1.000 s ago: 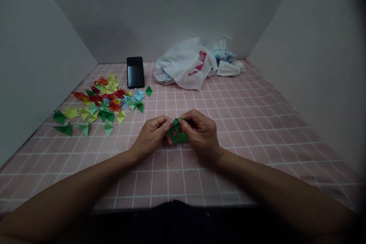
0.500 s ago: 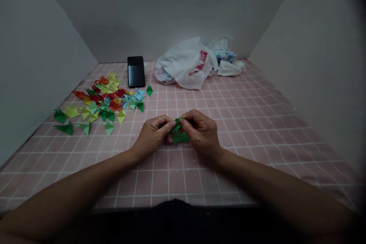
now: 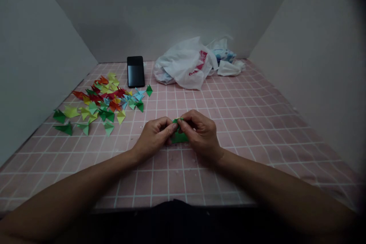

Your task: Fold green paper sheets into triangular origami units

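Between my two hands is a small folded piece of green origami paper (image 3: 176,121), mostly covered by my fingers. My left hand (image 3: 156,133) pinches it from the left with thumb and fingers. From the right, my right hand (image 3: 201,131) closes thumb and forefinger on its upper part. Right below the fingertips a flat green paper (image 3: 179,138) lies on the table; whether it joins the folded piece I cannot tell. Off to the left spreads a pile of folded paper cranes (image 3: 105,115) in green, yellow, red, orange and light blue.
A black phone (image 3: 135,72) stands propped up behind the pile. White plastic bags (image 3: 185,65) lie crumpled at the back, with white tissue (image 3: 228,68) to their right. Pink checked cloth (image 3: 251,122) covers the table, and grey walls (image 3: 171,7) enclose it on three sides.
The fingertips have drawn slightly closer together over the green paper, so less of it shows. Both hands keep their pinch, and the surroundings look the same.
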The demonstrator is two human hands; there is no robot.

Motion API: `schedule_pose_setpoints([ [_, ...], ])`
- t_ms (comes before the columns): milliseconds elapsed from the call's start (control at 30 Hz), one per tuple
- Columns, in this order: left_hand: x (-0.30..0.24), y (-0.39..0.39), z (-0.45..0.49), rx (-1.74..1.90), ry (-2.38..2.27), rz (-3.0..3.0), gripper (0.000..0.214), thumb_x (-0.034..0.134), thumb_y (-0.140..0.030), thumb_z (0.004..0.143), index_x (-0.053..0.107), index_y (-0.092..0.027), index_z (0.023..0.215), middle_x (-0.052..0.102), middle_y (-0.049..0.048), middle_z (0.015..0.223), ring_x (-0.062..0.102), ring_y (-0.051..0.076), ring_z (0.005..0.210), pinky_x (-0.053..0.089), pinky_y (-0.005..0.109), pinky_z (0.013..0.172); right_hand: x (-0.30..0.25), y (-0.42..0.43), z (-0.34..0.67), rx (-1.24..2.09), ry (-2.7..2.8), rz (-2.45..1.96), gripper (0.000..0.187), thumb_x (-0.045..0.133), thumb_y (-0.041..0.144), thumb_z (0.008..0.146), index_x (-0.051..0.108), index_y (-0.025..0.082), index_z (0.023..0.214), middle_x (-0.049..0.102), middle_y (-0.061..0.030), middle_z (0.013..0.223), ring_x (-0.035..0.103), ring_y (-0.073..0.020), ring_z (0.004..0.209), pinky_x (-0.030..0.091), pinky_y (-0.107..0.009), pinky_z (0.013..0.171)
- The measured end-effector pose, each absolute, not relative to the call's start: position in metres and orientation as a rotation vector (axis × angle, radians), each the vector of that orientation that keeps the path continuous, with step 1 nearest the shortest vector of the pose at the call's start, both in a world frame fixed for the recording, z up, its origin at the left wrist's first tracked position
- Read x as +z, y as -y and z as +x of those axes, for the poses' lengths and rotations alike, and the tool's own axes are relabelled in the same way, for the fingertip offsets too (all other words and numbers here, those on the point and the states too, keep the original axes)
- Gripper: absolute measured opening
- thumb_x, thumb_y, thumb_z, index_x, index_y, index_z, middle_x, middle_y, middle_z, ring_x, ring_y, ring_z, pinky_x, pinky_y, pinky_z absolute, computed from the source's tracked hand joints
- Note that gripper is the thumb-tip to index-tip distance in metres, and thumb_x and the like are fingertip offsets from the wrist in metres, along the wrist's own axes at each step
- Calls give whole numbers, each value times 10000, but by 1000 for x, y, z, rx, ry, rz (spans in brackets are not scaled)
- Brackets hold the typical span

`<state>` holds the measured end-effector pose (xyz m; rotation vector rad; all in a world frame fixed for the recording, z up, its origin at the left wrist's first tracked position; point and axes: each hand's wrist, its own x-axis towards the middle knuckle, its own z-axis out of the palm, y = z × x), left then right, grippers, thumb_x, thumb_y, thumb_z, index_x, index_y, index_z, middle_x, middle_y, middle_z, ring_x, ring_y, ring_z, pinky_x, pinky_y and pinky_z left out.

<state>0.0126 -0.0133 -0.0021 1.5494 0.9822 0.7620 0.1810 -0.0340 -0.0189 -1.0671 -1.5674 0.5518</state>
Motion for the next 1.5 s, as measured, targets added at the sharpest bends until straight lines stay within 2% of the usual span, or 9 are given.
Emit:
schedule_pose_setpoints([
  [267, -3, 12, 12, 758, -955, 1579, 264, 590, -398, 904, 570, -184, 751, 530, -40, 597, 504, 97, 526, 391, 219, 517, -14, 32, 182, 966, 1310, -1145, 215, 649, 315, 875, 560, 209, 710, 596, 20, 633, 551, -123, 590, 449, -268, 567],
  [433, -2, 8, 9, 813, -1011, 1751, 218, 552, -353, 900, 575, -184, 764, 524, -32, 626, 485, 113, 567, 383, 237, 541, -12, 28, 183, 1123, 1267, -1109, 185, 664, 316, 833, 552, 209, 730, 570, 42, 585, 526, -108, 535, 420, -247, 515],
  [533, -1, 6, 8, 855, -1053, 1975, 196, 534, -283, 890, 562, -185, 722, 504, -34, 630, 457, 113, 587, 352, 244, 563, -15, 25, 183, 1160, 1301, -1085, 167, 684, 325, 819, 570, 211, 775, 559, 46, 622, 519, -106, 545, 414, -240, 503],
  [667, -3, 5, 7, 855, -1046, 2086, 185, 535, -270, 889, 575, -184, 731, 540, -20, 653, 489, 126, 616, 365, 251, 585, -19, 25, 183, 1121, 1370, -1134, 189, 695, 325, 820, 587, 204, 723, 541, 40, 615, 486, -104, 555, 383, -233, 491],
  [900, -9, 3, 5, 913, -1007, 1661, 220, 628, -389, 900, 634, -175, 850, 576, -11, 716, 528, 119, 599, 435, 239, 556, -15, 27, 184, 1174, 1215, -1147, 226, 696, 361, 817, 554, 219, 714, 553, 49, 544, 507, -114, 503, 410, -245, 484],
  [1033, -11, 2, 8, 940, -986, 1536, 219, 707, -372, 831, 645, -169, 883, 599, -15, 724, 537, 115, 596, 458, 236, 552, -15, 27, 183, 1153, 1177, -1129, 208, 682, 353, 824, 555, 213, 737, 589, 45, 529, 525, -113, 500, 425, -241, 502],
  [1133, -13, 2, 9, 948, -958, 1531, 221, 752, -340, 792, 659, -166, 892, 635, -1, 761, 575, 126, 667, 479, 239, 607, -16, 28, 181, 1178, 1135, -1097, 198, 690, 343, 823, 559, 209, 761, 615, 43, 549, 554, -110, 513, 446, -240, 528],
  [1333, -12, 3, 9, 1003, -937, 1507, 169, 726, -315, 819, 664, -166, 867, 638, 3, 756, 573, 122, 663, 474, 239, 605, -18, 34, 176, 1358, 1103, -1034, 235, 712, 354, 819, 536, 210, 758, 633, 39, 598, 603, -115, 548, 499, -255, 572],
  [1500, -10, 2, 8, 1008, -961, 1515, 160, 715, -305, 810, 642, -165, 792, 596, -13, 689, 540, 109, 621, 456, 226, 571, -15, 35, 175, 1348, 1142, -1042, 218, 724, 369, 814, 571, 215, 835, 587, 49, 685, 551, -105, 580, 468, -241, 550],
])
